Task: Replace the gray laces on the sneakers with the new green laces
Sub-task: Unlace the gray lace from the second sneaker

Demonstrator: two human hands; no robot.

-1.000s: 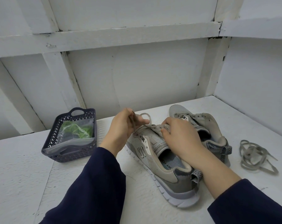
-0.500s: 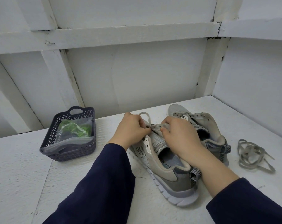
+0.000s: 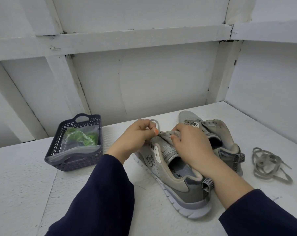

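Two gray sneakers lie side by side on the white table. On the near sneaker (image 3: 176,183), my left hand (image 3: 135,138) pinches its gray lace (image 3: 155,121) at the front eyelets, where a loop of lace shows behind the fingers. My right hand (image 3: 190,145) grips the eyelet flap and tongue of the same shoe. The far sneaker (image 3: 217,132) has no lace. A loose gray lace (image 3: 267,162) lies coiled on the table to the right. The green laces (image 3: 81,137) sit in a clear plastic bag inside a dark basket.
The dark purple lattice basket (image 3: 76,160) stands at the left of the table (image 3: 16,184). White panelled walls close in the back and the right side.
My left hand, which held the lace raised above the shoe, has come down to the front eyelets. My right hand stays on the shoe.
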